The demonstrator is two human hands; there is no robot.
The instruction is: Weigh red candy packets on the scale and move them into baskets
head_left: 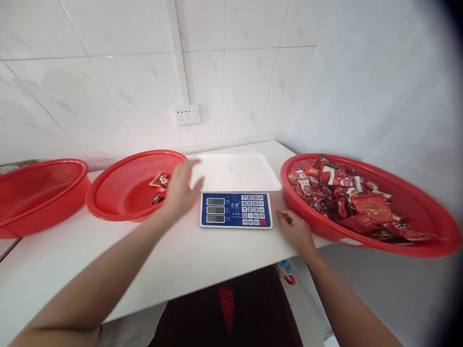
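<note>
A white electronic scale stands in the middle of the table, with a bare white weighing pan [233, 173] and a blue keypad panel [236, 210]. Zeros appear on its three displays. My left hand [184, 190] is open, fingers spread, between the pan and the middle red basket [115, 185], holding nothing. A few red wrapped snacks [159, 183] lie in that basket, partly hidden behind the hand. To the right of the keypad, my right hand [297, 231] rests on the table with its fingers curled in, and nothing shows in them. Beside it is the right red basket [427, 217], heaped with red snack packets [372, 207].
Another red basket [39, 193] stands at the far left of the white table [152, 265]. Behind is a tiled wall [249, 86] with a power socket [188, 114]. The right basket reaches past the table's front edge.
</note>
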